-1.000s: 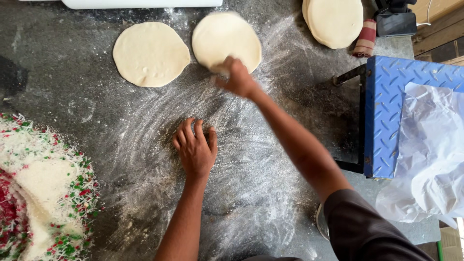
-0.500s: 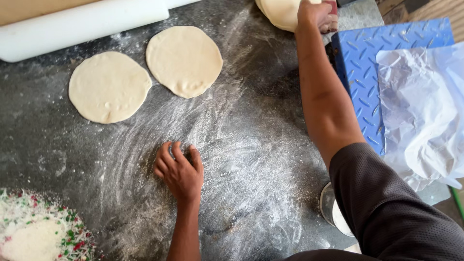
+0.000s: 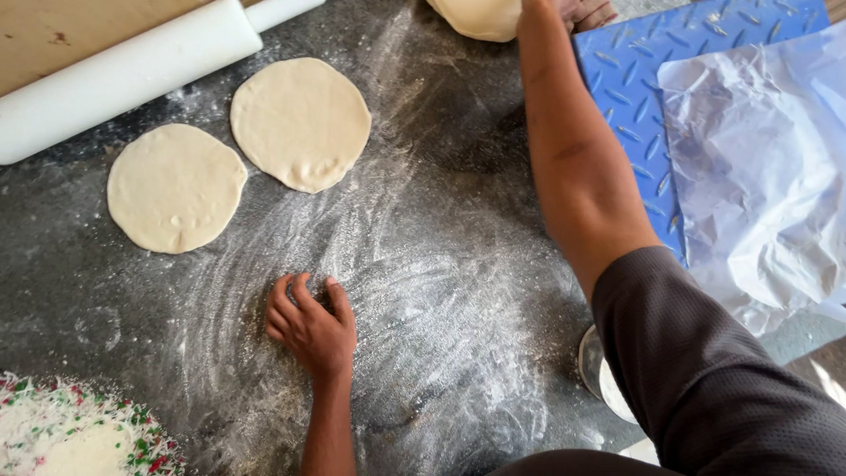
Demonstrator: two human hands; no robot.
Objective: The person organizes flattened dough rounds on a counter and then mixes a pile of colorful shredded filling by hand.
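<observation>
My left hand (image 3: 313,322) rests on the floured dark worktop (image 3: 441,264), fingers slightly curled and apart, holding nothing. My right arm stretches to the top edge, where my right hand (image 3: 586,12) sits against a third dough round (image 3: 480,18); the frame cuts off both, so its grip is unclear. Two flat rolled dough rounds lie apart from both hands at the upper left: one nearer (image 3: 176,187), one farther (image 3: 301,122).
A white rolling pin (image 3: 132,75) lies at the upper left beside a wooden board (image 3: 53,31). On the right, crumpled white paper (image 3: 758,176) covers a blue ridged metal surface (image 3: 634,79). A flour-filled patterned plate (image 3: 70,436) is bottom left. A small metal container (image 3: 599,379) shows under my right arm.
My right hand left the farther of the two rounds and reached up and right to the third round. My left hand stayed planted on the worktop. The view shifted.
</observation>
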